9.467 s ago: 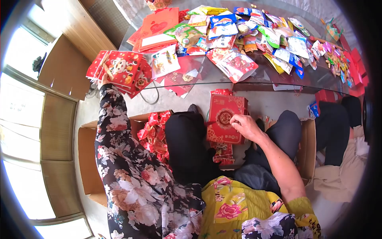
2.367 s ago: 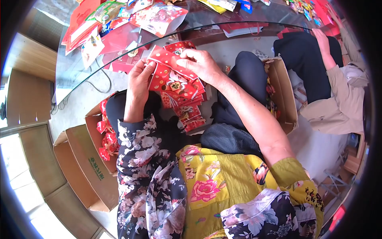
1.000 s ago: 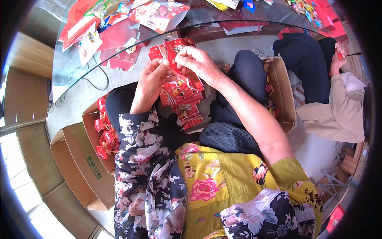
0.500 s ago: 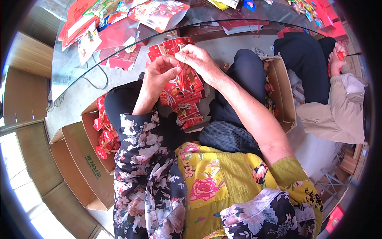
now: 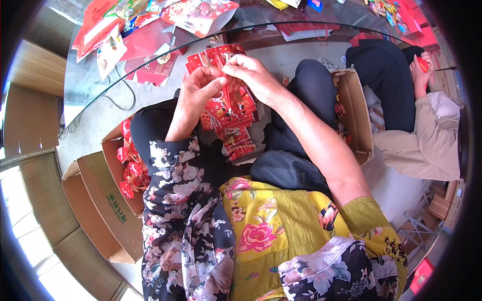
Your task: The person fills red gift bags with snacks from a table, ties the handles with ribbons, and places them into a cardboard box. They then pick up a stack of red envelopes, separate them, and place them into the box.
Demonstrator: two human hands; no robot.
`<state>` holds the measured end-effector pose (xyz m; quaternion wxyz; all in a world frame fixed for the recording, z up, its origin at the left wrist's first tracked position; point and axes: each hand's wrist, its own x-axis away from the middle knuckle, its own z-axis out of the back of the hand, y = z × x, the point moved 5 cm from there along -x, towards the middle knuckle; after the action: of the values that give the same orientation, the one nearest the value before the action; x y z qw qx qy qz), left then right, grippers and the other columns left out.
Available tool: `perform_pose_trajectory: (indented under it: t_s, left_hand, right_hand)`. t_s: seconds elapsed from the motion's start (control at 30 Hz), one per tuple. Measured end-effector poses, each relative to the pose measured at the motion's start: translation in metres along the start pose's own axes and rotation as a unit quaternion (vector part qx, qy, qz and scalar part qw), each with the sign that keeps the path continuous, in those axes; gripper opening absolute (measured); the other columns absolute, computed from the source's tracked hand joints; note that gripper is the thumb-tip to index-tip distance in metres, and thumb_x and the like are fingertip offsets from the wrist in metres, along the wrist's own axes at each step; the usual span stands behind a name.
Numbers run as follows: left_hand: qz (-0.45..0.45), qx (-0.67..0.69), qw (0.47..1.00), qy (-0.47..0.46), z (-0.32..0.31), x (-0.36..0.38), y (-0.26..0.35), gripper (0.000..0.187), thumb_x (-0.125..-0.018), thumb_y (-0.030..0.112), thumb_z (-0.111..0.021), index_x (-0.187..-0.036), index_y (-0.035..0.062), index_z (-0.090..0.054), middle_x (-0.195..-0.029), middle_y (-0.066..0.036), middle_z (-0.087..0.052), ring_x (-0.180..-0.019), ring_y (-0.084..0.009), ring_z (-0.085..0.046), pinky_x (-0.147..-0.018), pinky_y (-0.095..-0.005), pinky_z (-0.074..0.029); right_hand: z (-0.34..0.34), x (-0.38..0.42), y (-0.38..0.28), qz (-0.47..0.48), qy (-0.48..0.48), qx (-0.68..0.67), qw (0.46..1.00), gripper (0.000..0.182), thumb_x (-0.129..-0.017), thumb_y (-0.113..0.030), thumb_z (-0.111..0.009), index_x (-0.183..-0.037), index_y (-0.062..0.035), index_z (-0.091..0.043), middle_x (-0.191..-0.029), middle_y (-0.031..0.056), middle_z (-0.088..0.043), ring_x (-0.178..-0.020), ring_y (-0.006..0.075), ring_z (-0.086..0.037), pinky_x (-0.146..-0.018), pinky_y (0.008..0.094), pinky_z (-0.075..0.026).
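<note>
My left hand (image 5: 202,93) and my right hand (image 5: 252,76) meet above my lap, thumbs and fingers pinched close together. Between them is a red printed packet (image 5: 219,59), partly hidden by the fingers. Any thin cord at the fingertips is too small to make out. Just below the hands lies a stack of flat red printed packets (image 5: 228,118) with white and gold patterns, fanned unevenly. More of them (image 5: 236,141) overlap at the near end, between my knees.
A cardboard box (image 5: 114,155) with red filled pouches (image 5: 134,173) stands at my left. Another carton (image 5: 359,118) with colourful contents is at my right. Ahead, a glass table (image 5: 201,46) carries red bags and wrappers. A co-worker's hands (image 5: 423,75) hold something red.
My hands stay pinched together, with the fingers shifting slightly and more of the red packet showing between them. The co-worker's hands have come together around a red item.
</note>
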<state>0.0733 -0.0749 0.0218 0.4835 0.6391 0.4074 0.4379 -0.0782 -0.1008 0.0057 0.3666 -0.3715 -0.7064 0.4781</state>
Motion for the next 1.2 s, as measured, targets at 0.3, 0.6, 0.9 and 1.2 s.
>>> perform_pose_trajectory:
  t_s: [0.3,0.6,0.9,1.2]
  left_hand:
    - [0.0,-0.012,1.0,-0.014,0.0,-0.001,-0.001,0.032,-0.09,0.022,-0.068,-0.113,0.0029,-0.055,-0.102,-0.005,-0.065,-0.094,-0.0113,-0.061,-0.082,-0.0266,-0.048]
    - [0.002,0.004,0.999,0.032,0.005,-0.002,-0.008,0.028,-0.09,0.012,-0.065,-0.112,0.0001,-0.053,-0.09,-0.005,-0.066,-0.084,-0.0101,-0.061,-0.073,-0.0244,-0.048]
    - [-0.132,-0.233,0.934,0.238,0.029,0.0,0.011,0.013,-0.082,-0.001,-0.06,-0.095,-0.0022,-0.06,-0.081,-0.006,-0.066,-0.072,-0.0098,-0.062,-0.066,-0.0238,-0.049]
    - [-0.2,-0.353,0.886,0.225,0.016,0.008,0.028,0.009,-0.084,0.001,-0.064,-0.092,0.0009,-0.063,-0.079,-0.006,-0.063,-0.066,-0.0103,-0.058,-0.061,-0.0254,-0.048]
  right_hand:
    - [0.0,0.001,0.001,-0.013,-0.015,-0.014,1.0,0.02,-0.098,-0.025,-0.056,-0.095,-0.0059,-0.058,-0.083,0.0016,-0.062,-0.072,0.0089,-0.061,-0.065,0.0225,-0.049]
    - [-0.009,0.006,-0.009,-0.01,-0.02,0.061,0.998,0.023,-0.097,-0.027,-0.055,-0.094,-0.0048,-0.058,-0.081,0.0056,-0.066,-0.07,0.0115,-0.064,-0.064,0.0238,-0.05]
    - [0.012,0.006,-0.013,0.019,0.081,0.083,0.993,0.019,-0.095,-0.02,-0.053,-0.09,-0.0029,-0.057,-0.077,0.0077,-0.065,-0.067,0.0134,-0.063,-0.062,0.0252,-0.051]
    - [0.012,0.013,-0.031,0.164,0.136,0.221,0.952,0.017,-0.089,-0.018,-0.063,-0.091,-0.0024,-0.057,-0.077,0.0062,-0.064,-0.066,0.0112,-0.062,-0.06,0.0266,-0.05]
